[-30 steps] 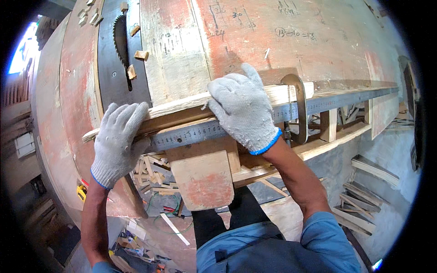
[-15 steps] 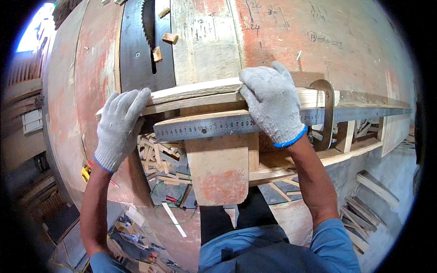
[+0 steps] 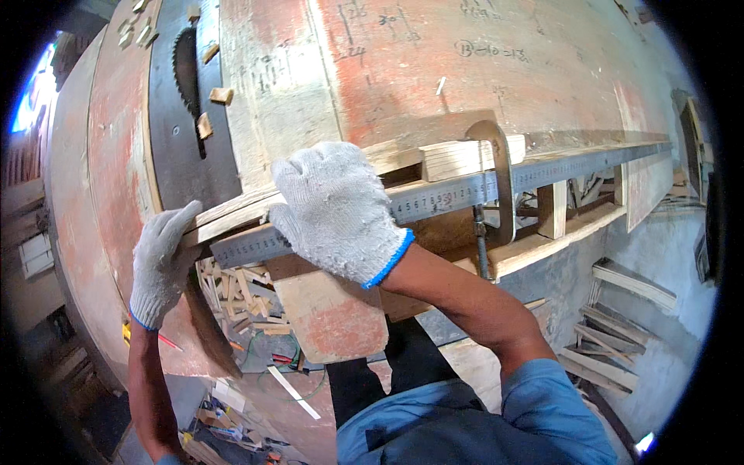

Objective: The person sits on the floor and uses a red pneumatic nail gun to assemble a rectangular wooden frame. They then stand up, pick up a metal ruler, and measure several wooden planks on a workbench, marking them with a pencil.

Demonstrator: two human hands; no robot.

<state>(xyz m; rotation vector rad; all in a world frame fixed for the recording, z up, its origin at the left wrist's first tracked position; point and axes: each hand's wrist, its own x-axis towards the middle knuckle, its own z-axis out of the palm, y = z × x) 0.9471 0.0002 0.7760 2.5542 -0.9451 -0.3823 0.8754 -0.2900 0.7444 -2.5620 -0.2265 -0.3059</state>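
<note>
My left hand, in a whitish knit glove, is closed round the left end of two pale wooden strips lying together. My right hand, gloved alike with a blue cuff, grips the strips farther right, its thumb on the near side. It covers part of a steel ruler running along the bench's near edge. Some pale wood shows beyond the right hand; whether it belongs to the strips is hidden. A C-clamp straddles the ruler and a pale wooden block to the right.
A toothed saw blade rises through a dark metal plate at the far left, with small offcuts around it. Below the bench lies a heap of wood scraps. Planks lean at the right.
My right hand has slid left along the strips, toward my left hand. The strips' left end now points lower and nearer. The whole view has shifted, bringing the clamp closer to the middle.
</note>
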